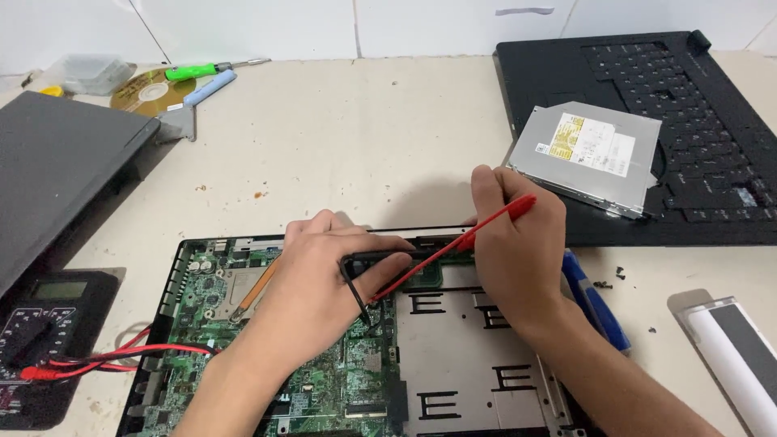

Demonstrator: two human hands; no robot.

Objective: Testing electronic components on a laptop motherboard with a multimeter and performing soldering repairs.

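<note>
An opened laptop base (324, 380) is seen at 6 o'clock on the table (364, 137), its green board (356, 380) exposed beside a grey metal plate (461, 356). A black probe (368, 260) is gripped by the left hand (320, 279), the fingers closed around it and its tip set down on the board near the centre of the view. A red probe (477, 231) is pinched by the right hand (518, 243), held slanting from 1 o'clock down toward 7 o'clock, so that its tip lies just beside the black one. Both tips are met near the upper edge of the board.

At 9 o'clock a black multimeter (44, 324) is laid, from which red leads (137, 352) are run toward the laptop base. Above it, at 10 o'clock, a dark grey lid (57, 162) is placed. At 11 o'clock a disc (150, 93), a green-handled screwdriver (202, 70) and a clear small box (89, 73) are found. At 2 o'clock a silver optical drive (587, 158) is rested on a black keyboard frame (712, 121). A blue-handled tool (599, 303) is lying just right of the right wrist, and a white roll (736, 356) is seen at 4 o'clock.
</note>
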